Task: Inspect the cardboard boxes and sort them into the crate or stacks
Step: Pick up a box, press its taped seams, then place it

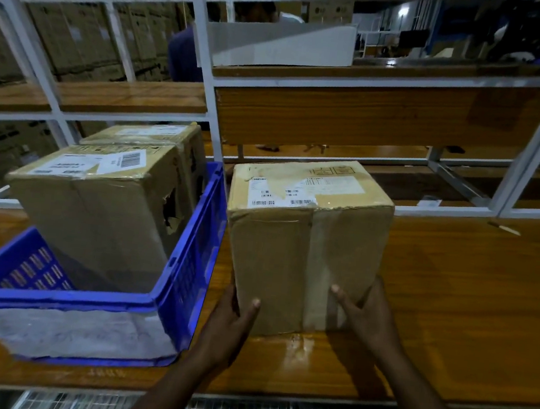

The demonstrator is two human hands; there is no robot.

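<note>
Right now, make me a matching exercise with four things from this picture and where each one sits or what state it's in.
Things:
1. torn box
2. rear box
3. taped box
4. blue crate

Places or states:
A. on the wooden table, held by both hands
B. holds two boxes
C. in the crate, nearer, hole in its side
D. in the crate, farther back

Pairs: 1-C, 2-D, 3-A, 4-B

Blue crate [186, 262], brown cardboard box [290, 256]

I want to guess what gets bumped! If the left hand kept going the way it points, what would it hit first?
Probably the cardboard box that the left hand already touches; the blue crate sits beside it.
</note>
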